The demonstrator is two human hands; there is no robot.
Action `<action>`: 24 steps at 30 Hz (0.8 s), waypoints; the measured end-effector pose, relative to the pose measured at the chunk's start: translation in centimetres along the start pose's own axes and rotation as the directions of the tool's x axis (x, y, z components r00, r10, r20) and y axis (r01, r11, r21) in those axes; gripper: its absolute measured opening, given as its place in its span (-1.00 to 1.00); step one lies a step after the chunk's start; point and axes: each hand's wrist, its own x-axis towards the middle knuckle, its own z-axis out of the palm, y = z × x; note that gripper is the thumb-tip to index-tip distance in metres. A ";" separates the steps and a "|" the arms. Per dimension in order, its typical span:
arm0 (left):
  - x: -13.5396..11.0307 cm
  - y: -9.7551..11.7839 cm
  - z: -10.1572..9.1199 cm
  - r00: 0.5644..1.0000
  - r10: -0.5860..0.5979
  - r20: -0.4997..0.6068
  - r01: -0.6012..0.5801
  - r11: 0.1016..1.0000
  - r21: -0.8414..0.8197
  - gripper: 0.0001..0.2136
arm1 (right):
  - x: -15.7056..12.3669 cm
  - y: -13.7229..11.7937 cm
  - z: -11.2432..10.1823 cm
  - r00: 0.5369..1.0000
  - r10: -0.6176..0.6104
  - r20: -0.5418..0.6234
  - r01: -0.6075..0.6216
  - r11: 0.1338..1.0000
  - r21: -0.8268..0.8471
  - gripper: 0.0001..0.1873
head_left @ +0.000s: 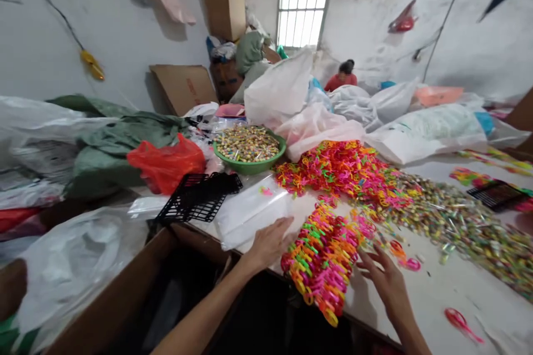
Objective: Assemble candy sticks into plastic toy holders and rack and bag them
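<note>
Neat rows of small plastic pieces with ring-shaped ends (322, 263), in pink, orange, yellow and green, hang slightly over the table's front edge. My left hand (271, 241) is beside their left side, fingers stretched out, over the right edge of a stack of clear plastic bags (245, 211). On the other side, my right hand (385, 274) is open with its fingers spread, close to the rows and holding nothing. Behind the rows lies a loose heap of the same bright pieces (341, 172). A few loose ones, including a red piece (458, 321), lie to the right.
A green basin (250, 166) holds many small capsule-like items. More small items (458, 222) spread across the table's right side. Black plastic grids (195, 197) and a red bag (166, 161) lie left. An open cardboard box (112, 294) stands below. A person (341, 77) is at the back.
</note>
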 end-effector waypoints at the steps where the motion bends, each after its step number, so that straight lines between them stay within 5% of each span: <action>1: 0.6 -1.4 0.0 0.997 -0.066 -0.032 0.067 0.997 0.033 -0.57 | -0.3 0.2 -0.9 0.999 -0.004 -0.042 0.002 0.999 -0.040 -0.08; 6: 3.7 -8.1 0.2 0.978 -0.167 -0.127 0.179 0.980 0.084 -0.72 | -3.0 1.4 -3.6 0.994 0.068 -0.079 -0.076 0.993 -0.095 -0.22; 11: 5.3 -10.3 -0.1 0.967 -0.148 -0.209 0.158 0.987 0.031 -0.77 | -4.8 -0.9 -2.9 0.994 0.053 -0.095 -0.067 0.986 -0.154 -0.28; 15: 6.7 -10.8 -2.8 0.902 -0.229 -0.366 0.220 0.973 -0.066 -0.73 | -5.6 -4.3 -0.9 0.995 -0.049 -0.082 0.032 0.980 -0.194 -0.38; 19: 8.0 -10.0 -7.8 0.817 -0.247 -0.522 0.181 0.968 -0.175 -0.71 | -6.0 -7.0 2.7 0.993 -0.110 0.031 0.112 0.991 -0.075 -0.42; 24: 7.4 -5.9 -12.8 0.841 -0.068 -0.536 -0.088 0.961 -0.260 -0.68 | -5.4 -9.7 9.5 0.942 -0.174 0.287 0.128 0.977 0.171 -0.52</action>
